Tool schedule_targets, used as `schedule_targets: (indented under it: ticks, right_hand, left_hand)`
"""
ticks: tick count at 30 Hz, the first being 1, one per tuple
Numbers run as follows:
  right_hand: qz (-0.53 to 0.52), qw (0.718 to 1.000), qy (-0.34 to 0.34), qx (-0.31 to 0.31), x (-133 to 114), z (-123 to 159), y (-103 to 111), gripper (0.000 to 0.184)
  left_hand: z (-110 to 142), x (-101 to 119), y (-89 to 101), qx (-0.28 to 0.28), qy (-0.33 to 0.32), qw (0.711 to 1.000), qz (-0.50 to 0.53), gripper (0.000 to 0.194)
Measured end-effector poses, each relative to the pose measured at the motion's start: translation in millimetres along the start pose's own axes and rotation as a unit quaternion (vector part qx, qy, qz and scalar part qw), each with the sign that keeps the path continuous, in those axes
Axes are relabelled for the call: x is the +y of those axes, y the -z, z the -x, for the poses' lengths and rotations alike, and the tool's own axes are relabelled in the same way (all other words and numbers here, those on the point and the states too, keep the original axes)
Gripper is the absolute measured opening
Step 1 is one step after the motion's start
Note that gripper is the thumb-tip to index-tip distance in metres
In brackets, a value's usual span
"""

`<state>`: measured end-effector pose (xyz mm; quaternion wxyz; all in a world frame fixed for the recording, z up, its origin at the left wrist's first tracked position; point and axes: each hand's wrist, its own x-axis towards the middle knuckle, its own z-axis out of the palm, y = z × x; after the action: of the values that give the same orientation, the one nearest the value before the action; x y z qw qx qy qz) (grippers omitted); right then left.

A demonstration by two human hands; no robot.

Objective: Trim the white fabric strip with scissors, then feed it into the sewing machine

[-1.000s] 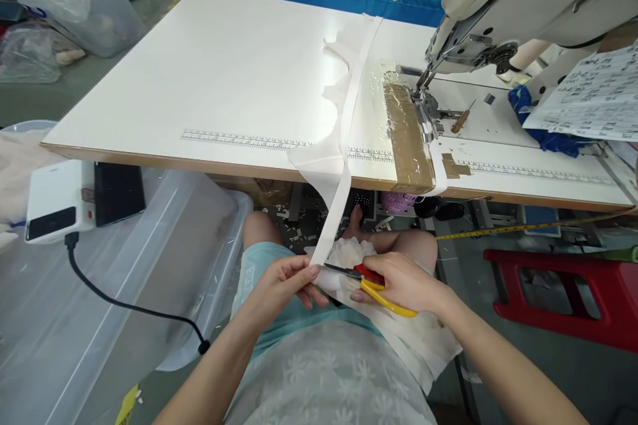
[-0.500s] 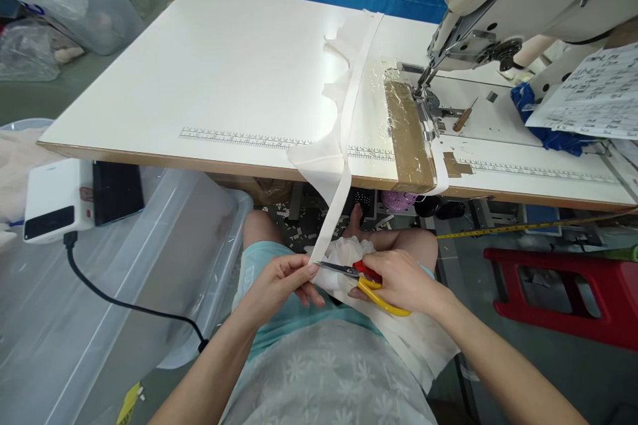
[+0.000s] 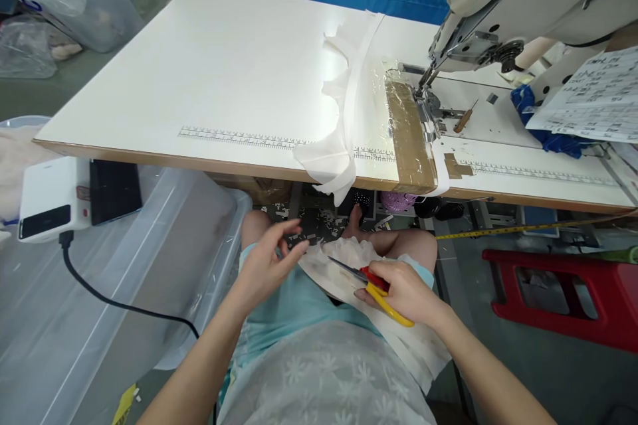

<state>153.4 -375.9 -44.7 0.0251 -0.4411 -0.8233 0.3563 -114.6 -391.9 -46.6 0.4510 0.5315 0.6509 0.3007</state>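
Note:
My right hand grips scissors with red and yellow handles over my lap; their blades point up and left. Fingers apart, my left hand is raised left of the blade tips and holds nothing. A ruffled white fabric piece lies across my lap beneath the scissors. Another white fabric strip, with a scalloped left edge, runs along the table, and its near end hangs over the front edge.
A sewing machine stands on the right of the white table. To the left, a power bank and a dark phone rest on a clear plastic bin. A red stool and a yellow tape measure are at right.
My left hand has let go of the white strip and moved up and left. The strip's end has come away from my hands and now dangles at the table edge.

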Motion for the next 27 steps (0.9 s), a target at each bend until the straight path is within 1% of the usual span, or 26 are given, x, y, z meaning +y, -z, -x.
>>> schedule_targets:
  ticks: [1, 2, 3, 4, 6, 7, 8, 9, 11, 12, 13, 14, 16, 19, 21, 22, 23, 25, 27]
  right_hand:
    - [-0.023, 1.0, -0.004, 0.005, 1, 4, -2, 0.047]
    - [-0.045, 0.999, -0.006, 0.009, 1, 8, -4, 0.047]
    - [-0.064, 0.998, -0.009, 0.014, 0, 12, -6, 0.046]
    - [-0.08, 0.996, -0.012, 0.021, 0, 15, -7, 0.046]
    - [-0.102, 0.994, -0.02, 0.038, -1, 22, -8, 0.044]
    - [-0.108, 0.993, -0.025, 0.049, -1, 25, -7, 0.043]
    - [-0.113, 0.991, -0.031, 0.062, 1, 29, -5, 0.042]
    - [-0.118, 0.989, -0.038, 0.074, 3, 33, -4, 0.041]
    - [-0.137, 0.985, -0.054, 0.094, 10, 42, -1, 0.04]
    - [-0.15, 0.982, -0.064, 0.098, 13, 46, -1, 0.039]
    - [-0.163, 0.979, -0.072, 0.099, 17, 50, 0, 0.039]
    - [-0.175, 0.976, -0.08, 0.098, 20, 53, 0, 0.038]
    - [-0.19, 0.973, -0.089, 0.097, 22, 55, -1, 0.039]
    - [-0.198, 0.972, -0.082, 0.095, 18, 53, -1, 0.04]
    - [-0.205, 0.972, -0.069, 0.094, 13, 51, 0, 0.039]
    - [-0.21, 0.971, -0.061, 0.093, 12, 51, -1, 0.038]
    - [-0.216, 0.97, -0.054, 0.095, 11, 52, -1, 0.037]
    - [-0.233, 0.966, -0.046, 0.104, 12, 55, -5, 0.036]
    - [-0.25, 0.961, -0.051, 0.112, 17, 60, -12, 0.036]
  left_hand:
    - [-8, 3, 1.0, 0.06, -0.047, 0.996, -0.049, 0.052]
    - [-17, 7, 0.6, 0.104, -0.094, 0.986, -0.087, 0.051]
    - [-26, 12, -1.3, 0.131, -0.136, 0.976, -0.111, 0.048]
    - [-34, 16, -4.6, 0.143, -0.172, 0.967, -0.12, 0.044]
    - [-46, 22, -14.8, 0.133, -0.212, 0.964, -0.092, 0.032]
    - [-49, 21, -20.8, 0.118, -0.21, 0.969, -0.05, 0.03]
    - [-49, 18, -26.6, 0.101, -0.192, 0.976, 0.008, 0.03]
    - [-48, 13, -31.8, 0.088, -0.159, 0.98, 0.077, 0.032]
    - [-43, -2, -38.7, 0.078, -0.075, 0.973, 0.204, 0.037]
    - [-40, -9, -40.2, 0.082, -0.045, 0.965, 0.245, 0.039]
    - [-39, -14, -40.6, 0.092, -0.034, 0.96, 0.263, 0.042]
    - [-38, -17, -40.1, 0.107, -0.044, 0.959, 0.26, 0.043]
    - [-41, -12, -38.0, 0.132, -0.104, 0.965, 0.201, 0.043]
    - [-53, 9, -36.7, 0.15, -0.205, 0.965, 0.063, 0.038]
    - [-59, 22, -39.6, 0.142, -0.244, 0.959, 0.025, 0.024]
    - [-60, 26, -42.2, 0.135, -0.253, 0.957, 0.034, 0.021]
    - [-60, 27, -45.1, 0.128, -0.252, 0.957, 0.058, 0.021]
    - [-57, 25, -50.8, 0.122, -0.225, 0.959, 0.123, 0.024]
    - [-53, 23, -54.5, 0.119, -0.193, 0.961, 0.158, 0.028]
